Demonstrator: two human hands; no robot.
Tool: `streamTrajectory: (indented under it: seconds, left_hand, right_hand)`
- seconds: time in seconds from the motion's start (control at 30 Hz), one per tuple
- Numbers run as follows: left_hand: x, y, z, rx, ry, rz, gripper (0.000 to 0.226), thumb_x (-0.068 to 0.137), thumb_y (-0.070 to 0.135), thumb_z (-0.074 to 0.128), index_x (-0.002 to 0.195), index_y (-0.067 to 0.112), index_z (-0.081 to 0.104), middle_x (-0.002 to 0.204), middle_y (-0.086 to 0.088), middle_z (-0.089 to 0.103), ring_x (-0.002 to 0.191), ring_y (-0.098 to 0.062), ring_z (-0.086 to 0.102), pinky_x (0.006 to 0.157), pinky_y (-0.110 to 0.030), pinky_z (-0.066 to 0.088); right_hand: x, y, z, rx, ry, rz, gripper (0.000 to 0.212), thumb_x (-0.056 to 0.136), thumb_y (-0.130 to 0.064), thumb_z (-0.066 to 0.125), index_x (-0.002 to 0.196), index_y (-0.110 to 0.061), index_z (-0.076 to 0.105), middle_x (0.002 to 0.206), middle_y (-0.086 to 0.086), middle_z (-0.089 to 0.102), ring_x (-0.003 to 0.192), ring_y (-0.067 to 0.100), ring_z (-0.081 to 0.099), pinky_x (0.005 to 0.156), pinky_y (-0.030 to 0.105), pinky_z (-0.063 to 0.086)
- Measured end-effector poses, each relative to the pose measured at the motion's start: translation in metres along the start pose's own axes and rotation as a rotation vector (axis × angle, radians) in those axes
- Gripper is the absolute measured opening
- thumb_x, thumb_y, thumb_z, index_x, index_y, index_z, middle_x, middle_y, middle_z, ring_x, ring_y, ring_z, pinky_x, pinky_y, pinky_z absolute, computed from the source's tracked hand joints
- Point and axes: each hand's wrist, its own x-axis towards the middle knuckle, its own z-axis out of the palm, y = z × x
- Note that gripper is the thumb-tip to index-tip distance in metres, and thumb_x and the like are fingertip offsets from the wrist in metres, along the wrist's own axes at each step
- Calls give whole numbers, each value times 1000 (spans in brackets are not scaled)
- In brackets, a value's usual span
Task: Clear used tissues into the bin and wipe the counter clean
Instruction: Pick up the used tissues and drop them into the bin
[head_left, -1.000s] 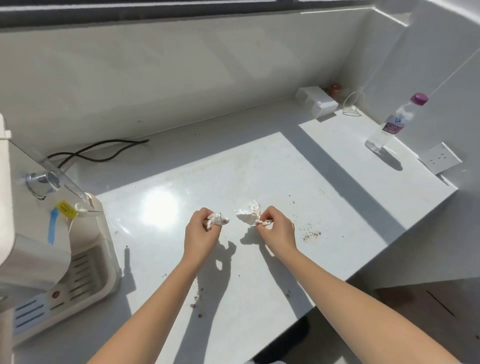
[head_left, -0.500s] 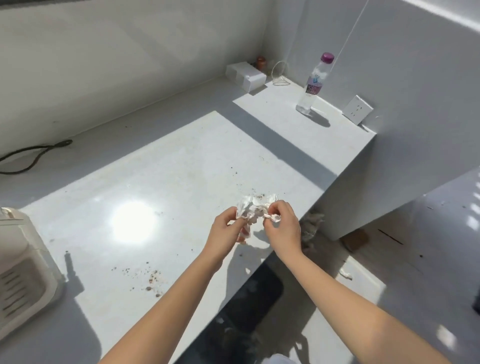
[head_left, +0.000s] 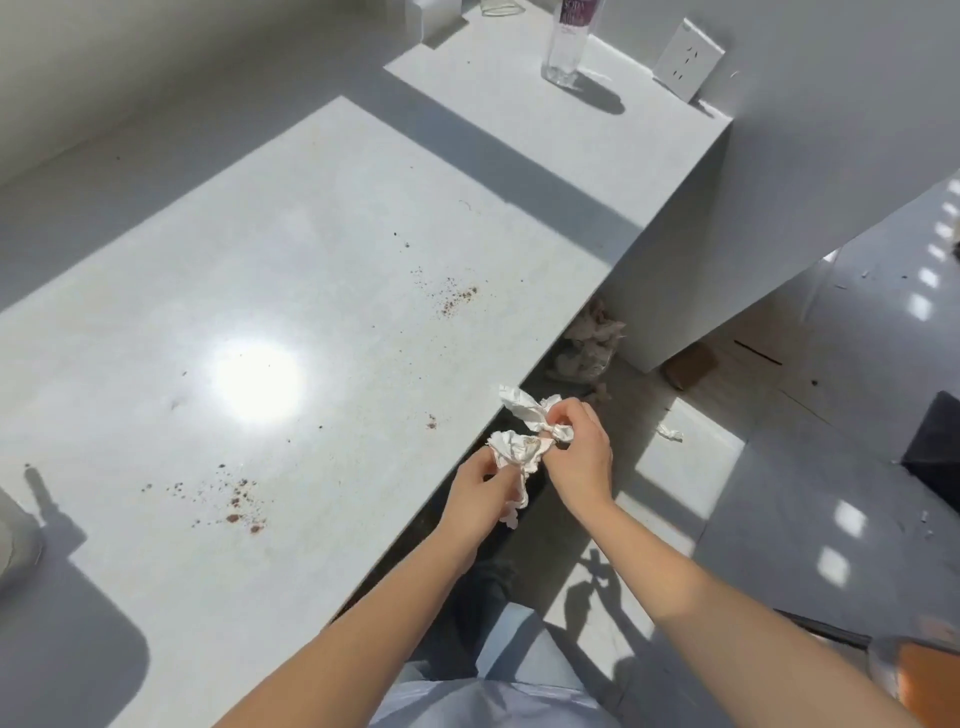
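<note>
My left hand grips a crumpled white tissue with brown stains, and a strip of it dangles below. My right hand pinches a second crumpled tissue. Both hands are close together just past the front edge of the white counter, above the floor. Brown crumbs lie on the counter at lower left, and more crumbs near its right edge. Under the counter's right end sits a bin with crumpled tissues in it, partly hidden by the counter edge.
A clear water bottle stands at the counter's far right, beside a wall socket. A small tissue scrap lies on the floor. A dark box is at the right edge. Part of an appliance shows at far left.
Both hands carried the tissues from the middle of the counter to its front edge and brought them together. The view swung right and down, revealing the bin and floor.
</note>
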Motion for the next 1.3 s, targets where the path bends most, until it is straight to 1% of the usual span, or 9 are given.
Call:
streamTrajectory:
  seconds: [0.13, 0.27, 0.33, 0.47, 0.63, 0.77, 0.9, 1.07, 1.3]
  left_hand:
    - [7, -57, 7, -69, 100, -233, 12, 85, 2, 45, 78, 8, 53, 65, -7, 50, 56, -18, 46, 53, -26, 44]
    - [36, -102, 7, -342, 232, -496, 25, 87, -3, 42, 105, 4, 58, 71, -14, 52, 55, -20, 49, 70, -35, 51]
    - [53, -120, 7, -426, 297, -578, 25, 89, -1, 45, 110, 6, 58, 75, -11, 60, 55, -14, 57, 71, -28, 52]
    - [86, -147, 7, -364, 376, -541, 16, 92, 10, 48, 103, 13, 60, 76, 0, 66, 62, -6, 61, 50, -14, 47]
    - [111, -165, 7, -281, 302, -576, 31, 95, 22, 44, 122, 13, 57, 115, -3, 67, 94, -14, 67, 65, -21, 48]
    - [115, -166, 12, -279, 249, -599, 41, 99, 26, 40, 139, 16, 39, 140, -1, 49, 110, -19, 61, 89, -31, 48]
    - [115, -157, 21, -248, 215, -562, 45, 100, 26, 38, 144, 16, 33, 145, -3, 45, 117, -21, 58, 100, -34, 42]
    - [119, -149, 33, -29, 157, -481, 46, 98, 23, 39, 143, 21, 35, 145, -2, 44, 124, -19, 51, 99, -29, 38]
    - [114, -127, 56, 97, 66, -314, 46, 97, 23, 42, 142, 19, 37, 147, -5, 43, 134, -19, 41, 114, -33, 29]
  right_hand:
    - [-7, 47, 30, -97, -140, 43, 28, 79, -6, 61, 80, -32, 50, 91, -9, 50, 73, 17, 54, 57, 21, 38]
    - [-5, 87, 67, -181, -246, 135, 17, 83, -9, 55, 84, -26, 55, 96, -4, 48, 77, 24, 55, 62, 30, 42]
    - [-4, 103, 83, -248, -301, 222, 11, 86, -12, 53, 91, -21, 58, 104, 2, 49, 81, 28, 56, 70, 35, 48]
    - [-7, 135, 105, -247, -370, 294, 17, 86, -12, 53, 101, -10, 61, 112, 9, 52, 91, 29, 58, 78, 38, 51]
    - [-12, 158, 116, -137, -431, 364, 30, 83, -6, 52, 112, -12, 58, 118, 8, 43, 93, 27, 56, 85, 36, 49]
    - [-16, 170, 115, -72, -443, 458, 39, 87, -12, 53, 125, -19, 48, 141, 3, 29, 93, 27, 56, 96, 40, 47]
    - [-14, 175, 107, -58, -397, 498, 35, 89, -15, 52, 123, -24, 49, 142, -2, 30, 85, 20, 54, 92, 38, 49]
    - [-9, 175, 99, -30, -354, 472, 35, 90, -15, 52, 123, -24, 49, 140, -3, 34, 78, 16, 51, 85, 33, 49]
    - [-11, 153, 80, 46, -352, 346, 36, 90, -7, 51, 124, -18, 55, 137, 0, 49, 118, 22, 54, 99, 36, 46]
